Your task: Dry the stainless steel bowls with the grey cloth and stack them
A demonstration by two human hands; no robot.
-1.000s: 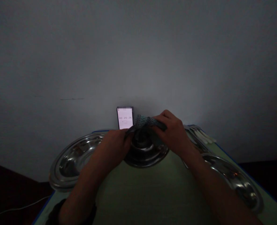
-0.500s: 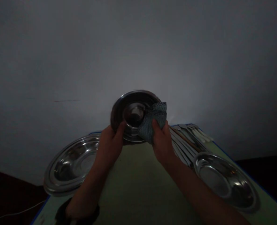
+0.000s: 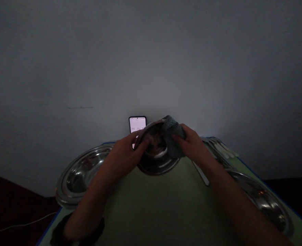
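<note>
Head view: near the far edge of the table (image 3: 151,208), left hand (image 3: 124,152) grips a tilted metal bowl (image 3: 158,167), right hand (image 3: 193,143) pinching a grey cloth (image 3: 171,136) over its rim!

On the lit phone (image 3: 137,122), the digits "00 20:2" can be read, the final one unclear

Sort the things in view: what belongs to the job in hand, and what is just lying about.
In the job:
metal bowl, tilted, held by the left hand
cloth, held at the bowl's right side by the right hand

Apparently just lying about:
metal basin, left
metal dish, right
white-handled utensils
lit phone
white cable
</note>
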